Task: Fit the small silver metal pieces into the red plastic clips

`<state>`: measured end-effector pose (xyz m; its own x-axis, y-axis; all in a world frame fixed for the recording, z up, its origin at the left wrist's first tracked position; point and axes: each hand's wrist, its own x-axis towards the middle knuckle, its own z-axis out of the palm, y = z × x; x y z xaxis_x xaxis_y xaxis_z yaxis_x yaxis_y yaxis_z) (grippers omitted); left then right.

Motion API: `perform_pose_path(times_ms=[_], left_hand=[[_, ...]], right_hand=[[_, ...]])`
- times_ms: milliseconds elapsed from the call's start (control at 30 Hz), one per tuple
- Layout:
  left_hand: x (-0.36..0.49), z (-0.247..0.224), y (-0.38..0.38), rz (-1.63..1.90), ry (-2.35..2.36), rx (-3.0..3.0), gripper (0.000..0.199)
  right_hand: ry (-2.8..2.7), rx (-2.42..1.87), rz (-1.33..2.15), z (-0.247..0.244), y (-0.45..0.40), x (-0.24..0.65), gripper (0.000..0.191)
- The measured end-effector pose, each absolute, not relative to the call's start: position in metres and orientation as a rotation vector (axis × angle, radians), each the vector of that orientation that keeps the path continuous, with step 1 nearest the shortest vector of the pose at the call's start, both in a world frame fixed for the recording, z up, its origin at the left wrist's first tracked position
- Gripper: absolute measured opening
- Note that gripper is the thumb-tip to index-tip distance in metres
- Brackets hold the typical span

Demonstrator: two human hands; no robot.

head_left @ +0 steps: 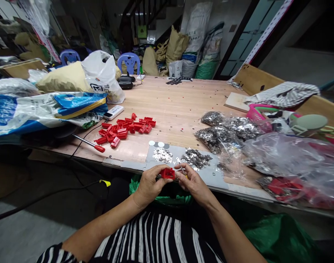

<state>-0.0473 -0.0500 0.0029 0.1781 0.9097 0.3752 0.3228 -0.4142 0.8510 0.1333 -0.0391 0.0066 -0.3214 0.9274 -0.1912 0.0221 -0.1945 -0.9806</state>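
My left hand (150,184) is closed around a small red plastic housing (167,173), holding it at the table's front edge with its hollow side showing. Close beside it, my right hand (193,182) pinches a thin metal tool (181,168) with a bit of yellow near the fingers; its exact kind is hard to make out. The right fingertips are right by the housing. Just beyond the hands, a grey mat (211,177) bears a pile of bright silver metal pieces (163,155) and a pile of darker metal pieces (196,158).
Several red housings (123,128) lie in a heap at the left, near a red-tipped lever (99,148). Plastic bags of metal parts (216,137) crowd the right side. A white and blue sack (46,109) covers the left end. A green bag (279,233) hangs below right.
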Motion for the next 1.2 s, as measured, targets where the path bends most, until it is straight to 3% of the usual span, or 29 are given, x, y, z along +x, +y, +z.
perform_pose_path(times_ms=[900,1200], left_hand=[[-0.071,-0.016,-0.039,1.254,1.272,1.798,0.029],[-0.076,-0.016,-0.040,1.324,1.226,1.875,0.031]], right_hand=[[-2.236,-1.699,0.162,-0.006,-0.002,0.135,0.014],[-2.323,-1.794,0.133,0.001,0.009,0.129,0.005]])
